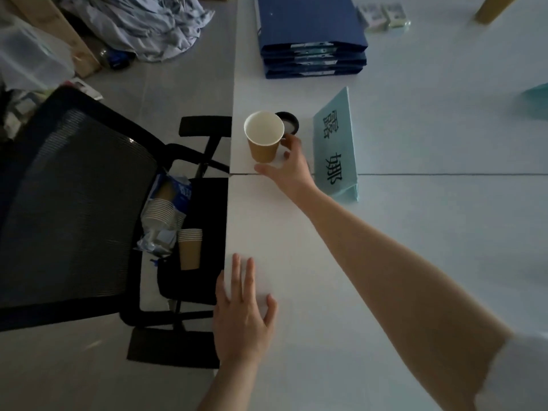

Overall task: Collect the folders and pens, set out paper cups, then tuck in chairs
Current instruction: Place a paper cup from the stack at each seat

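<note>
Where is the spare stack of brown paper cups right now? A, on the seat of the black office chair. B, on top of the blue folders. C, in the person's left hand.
A: the stack of paper cups stands on the black office chair seat, beside an opened cup sleeve.

Bare forearms; a short white sleeve on the right arm.

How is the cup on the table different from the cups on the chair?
The table cup is single; the chair cups are a nested stack. The table cup stands on the white table beside the right hand; the chair cups sit on the black chair seat next to a plastic sleeve of more cups. All are brown paper, upright.
</note>
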Tool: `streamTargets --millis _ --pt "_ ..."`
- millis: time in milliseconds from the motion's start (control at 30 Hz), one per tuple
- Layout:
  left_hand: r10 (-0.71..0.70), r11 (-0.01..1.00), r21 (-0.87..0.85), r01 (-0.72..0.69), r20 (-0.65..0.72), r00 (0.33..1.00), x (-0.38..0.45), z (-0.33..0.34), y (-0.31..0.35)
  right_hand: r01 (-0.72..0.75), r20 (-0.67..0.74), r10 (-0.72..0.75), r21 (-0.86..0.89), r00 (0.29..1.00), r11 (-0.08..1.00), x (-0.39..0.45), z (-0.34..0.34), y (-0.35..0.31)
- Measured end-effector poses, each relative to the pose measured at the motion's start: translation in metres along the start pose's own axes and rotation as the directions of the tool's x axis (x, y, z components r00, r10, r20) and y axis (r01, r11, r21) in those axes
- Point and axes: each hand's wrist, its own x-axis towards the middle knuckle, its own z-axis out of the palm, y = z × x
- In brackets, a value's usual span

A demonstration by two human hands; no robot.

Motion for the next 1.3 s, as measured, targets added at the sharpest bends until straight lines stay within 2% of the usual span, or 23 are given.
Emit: streamTargets --millis 267,500,767,1033,1167,1300 --pt "0.001 1.000 0.024 -0.001 -0.009 1.000 0.001 -0.001 0.000 0.018 -0.055 -0.013 0.089 0.998 0.996 0.013 0.006 0.003" --pt "0.011 0.999 0.046 -0.009 -0.048 0.999 0.000 0.003 0.000 0.097 0.019 -0.096 -0.033 0.995 0.995 0.023 0.018 0.001" --pt "0.023 0.998 0.066 -0.017 -0.099 0.995 0.001 0.005 -0.003 0.068 -0.062 -0.063 0.072 0.996 0.995 0.012 0.022 0.003" --pt "0.025 0.988 0.154 -0.015 -0.065 0.998 -0.002 0.005 -0.001 0.098 -0.115 -0.087 0.093 0.990 0.991 -0.090 -0.030 0.054" --pt "0.051 0.977 0.207 -0.044 -0.029 0.998 -0.018 0.008 0.002 0.059 -0.200 -0.047 0.053 0.979 0.997 -0.126 -0.060 0.088" --pt "0.039 0.977 0.212 -0.032 -0.033 0.999 -0.049 0.020 0.012 0.029 -0.310 -0.012 0.050 0.951 0.998 -0.123 -0.086 0.103"
